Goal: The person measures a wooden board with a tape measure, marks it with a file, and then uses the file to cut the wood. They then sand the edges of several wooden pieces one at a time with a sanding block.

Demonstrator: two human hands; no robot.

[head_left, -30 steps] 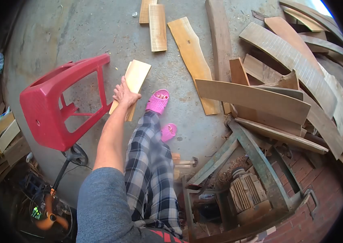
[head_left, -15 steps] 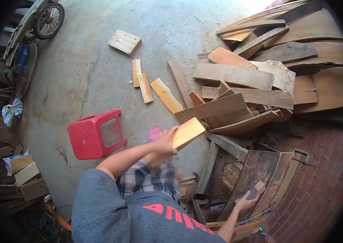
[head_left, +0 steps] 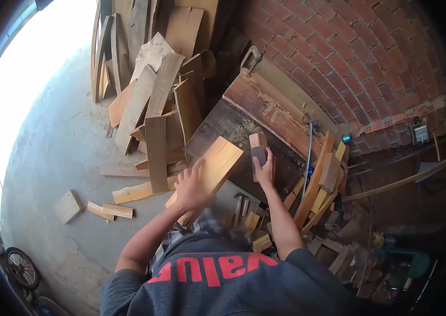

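Plank (head_left: 218,164), pale wood, held tilted in front of body, near bench (head_left: 222,125); prob. stiff, fairly light, best gripped across its long edges. L hand (head_left: 189,190), partly blurred, is wrapped on its lower part. To the right, R hand (head_left: 265,168) curls snugly round a small block (head_left: 258,143) w/ dark band. Beyond: wood pile (head_left: 166,87), brick wall (head_left: 360,60).

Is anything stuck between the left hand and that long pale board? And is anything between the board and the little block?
Nothing I can see. The left hand already holds the long pale board. Between it and the little block in the right hand, there's just a gap, with the dark wooden surface behind.
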